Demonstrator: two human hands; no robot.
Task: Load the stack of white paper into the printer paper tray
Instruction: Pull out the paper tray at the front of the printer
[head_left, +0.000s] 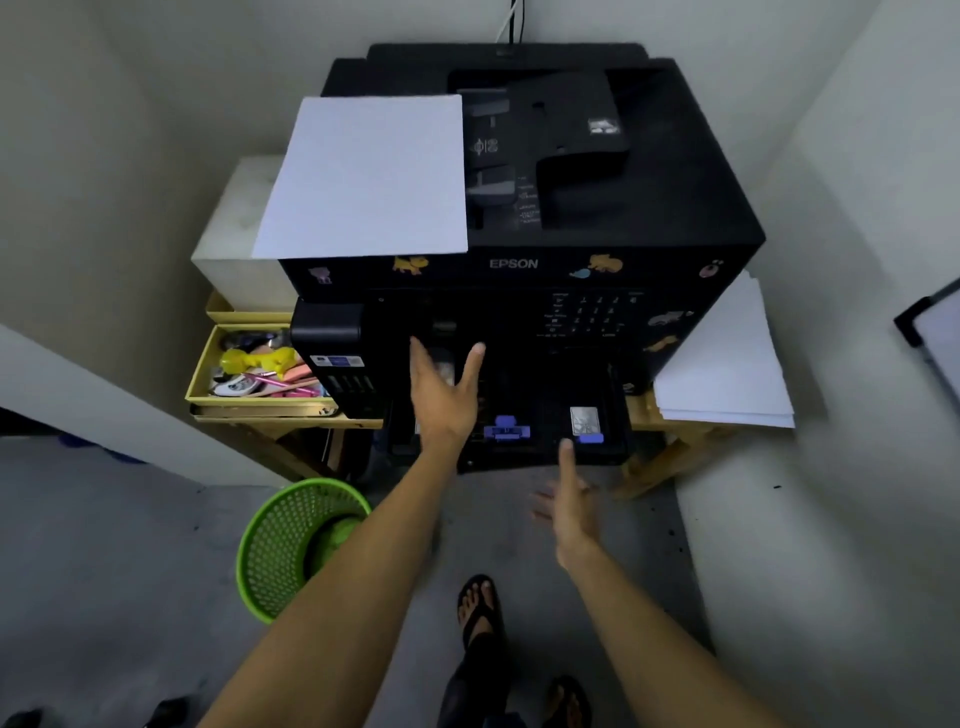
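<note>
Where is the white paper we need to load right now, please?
In the head view, the white paper lies flat on the printer's top, left side, beside the document feeder.

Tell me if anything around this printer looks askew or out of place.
The white paper lies on the printer lid, turned crooked, its left edge overhanging. The paper tray is pulled out, with no paper visible inside.

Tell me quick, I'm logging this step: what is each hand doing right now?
Left hand: open, fingers spread, holding nothing, over the pulled-out paper tray.
Right hand: open, empty, just in front of the tray.
</note>
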